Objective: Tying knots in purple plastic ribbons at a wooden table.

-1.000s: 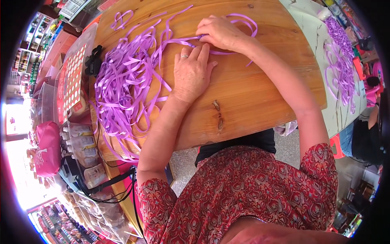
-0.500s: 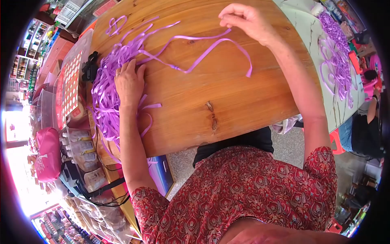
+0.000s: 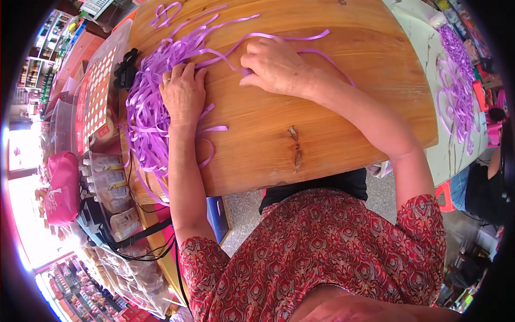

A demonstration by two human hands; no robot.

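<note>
A tangled heap of purple ribbon [image 3: 147, 115] covers the left side of the wooden table [image 3: 343, 123]. My left hand [image 3: 183, 94] lies on the heap's right edge, fingers extended and thumb apart. Over the loose purple strand [image 3: 292, 37] that runs rightward from the heap is my right hand [image 3: 276, 67]. Its fingers are bent and its thumb stands away from them, with a bit of the ribbon showing in the gap. Part of the strand is hidden under this hand; its lower end reappears beyond the wrist.
More purple ribbon [image 3: 455, 102] lies on a white marbled table [image 3: 440, 155] at the right. Along the left edge are a black clip-like object [image 3: 125, 68], a red dotted sheet [image 3: 99, 96], a pink pouch [image 3: 63, 188] and clear bottles. Another person [image 3: 483, 185] is at the far right.
My right hand has moved left and nearer, from the strand's far end to its middle near the heap. My left hand stays on the heap. The whole view has shifted slightly.
</note>
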